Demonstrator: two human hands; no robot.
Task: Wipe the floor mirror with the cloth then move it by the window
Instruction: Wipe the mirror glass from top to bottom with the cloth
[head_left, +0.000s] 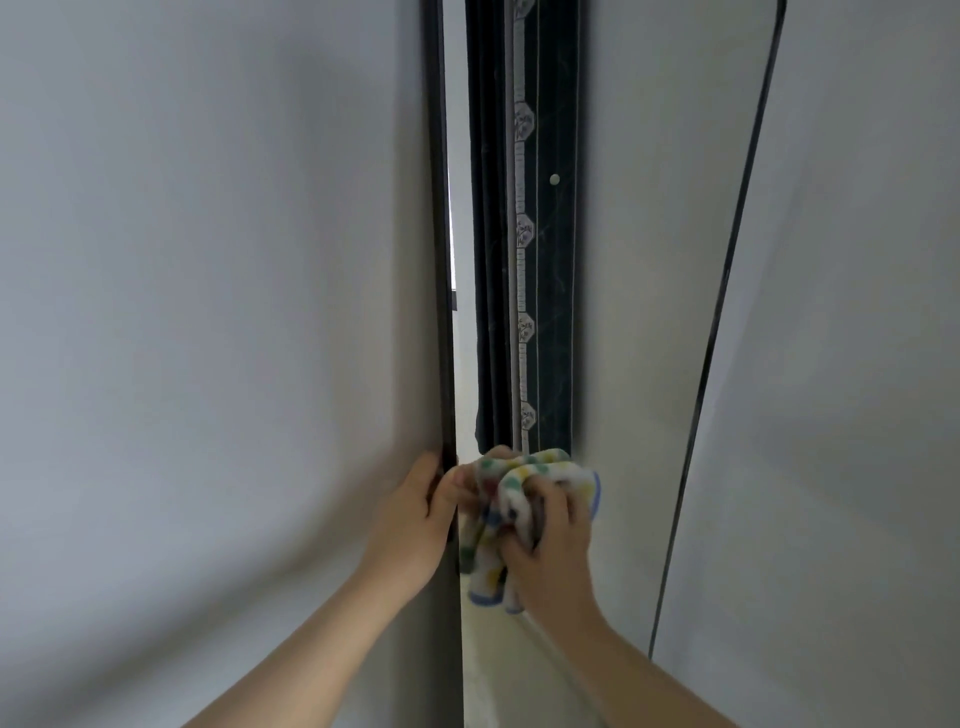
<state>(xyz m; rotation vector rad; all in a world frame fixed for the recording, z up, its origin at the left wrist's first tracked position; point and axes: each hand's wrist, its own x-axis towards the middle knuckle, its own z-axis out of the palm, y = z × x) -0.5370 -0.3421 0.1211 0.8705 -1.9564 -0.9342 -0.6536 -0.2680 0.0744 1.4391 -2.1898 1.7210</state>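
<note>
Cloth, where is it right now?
Head view, lower centre: the cloth is bunched in the right hand against the mirror glass, just right of the left hand gripping the mirror's black left frame.

Left hand (415, 514) curled round mirror edge (441, 312), right hand (550, 545) clenched on cloth (519, 478).

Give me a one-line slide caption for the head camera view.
Left hand grips the floor mirror's dark frame while the right hand presses a dotted cloth to its glass.

I read this as a room at home: plain pale wall (208, 260), black-framed floor mirror (649, 260), dark patterned curtain (543, 234) showing in it
</note>
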